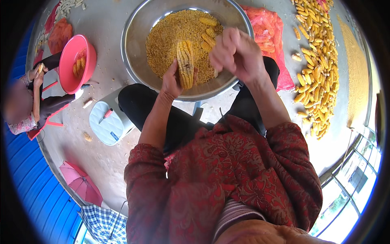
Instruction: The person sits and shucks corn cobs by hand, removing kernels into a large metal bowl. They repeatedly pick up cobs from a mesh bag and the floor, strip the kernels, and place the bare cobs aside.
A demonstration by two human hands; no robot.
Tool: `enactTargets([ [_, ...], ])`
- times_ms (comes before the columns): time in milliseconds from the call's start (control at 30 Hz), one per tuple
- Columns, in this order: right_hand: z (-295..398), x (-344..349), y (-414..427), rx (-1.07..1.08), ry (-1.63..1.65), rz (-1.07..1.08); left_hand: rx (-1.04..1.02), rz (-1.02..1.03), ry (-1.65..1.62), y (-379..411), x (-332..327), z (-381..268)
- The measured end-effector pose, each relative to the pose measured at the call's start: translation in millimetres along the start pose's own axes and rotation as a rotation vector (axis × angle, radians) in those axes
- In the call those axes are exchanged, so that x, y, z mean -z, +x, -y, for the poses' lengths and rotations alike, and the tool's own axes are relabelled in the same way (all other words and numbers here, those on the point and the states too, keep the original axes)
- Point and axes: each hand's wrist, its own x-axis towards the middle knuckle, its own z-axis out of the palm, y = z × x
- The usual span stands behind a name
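Over a wide steel basin (pixel 134 61), my left hand (pixel 172 80) grips an ear of corn (pixel 185 64) upright. Some kernels are gone from the ear's middle, where dark spots show. My right hand (pixel 236 53), blurred by motion, is raised to the right of the ear with its fingers curled. Whether anything is inside those fingers is hidden. Loose corn kernels (pixel 164 39) cover the basin's bottom. Several whole ears (pixel 208 39) lie on them at the right, partly behind my right hand.
At right are a red mesh sack (pixel 266 30) of ears and a long heap of corn ears (pixel 317 70). A white stool (pixel 102 134) at left carries a red-handled pointed tool (pixel 106 115). Beyond it, another person (pixel 30 103) sits by a pink basin (pixel 92 58). Umbrellas (pixel 82 183) stand lower left.
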Motion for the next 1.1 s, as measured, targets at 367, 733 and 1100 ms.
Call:
enactTargets([
  [367,-83,115,9,0.009,-0.442,-0.588,-0.019,-0.037,0.183,5,-14,12],
  [733,-79,89,13,-0.095,-0.116,-0.153,-0.133,-0.110,0.384,7,-6,26],
  [1100,-101,105,6,-0.043,-0.172,-0.282,-0.385,-0.200,0.747,10,-4,40],
])
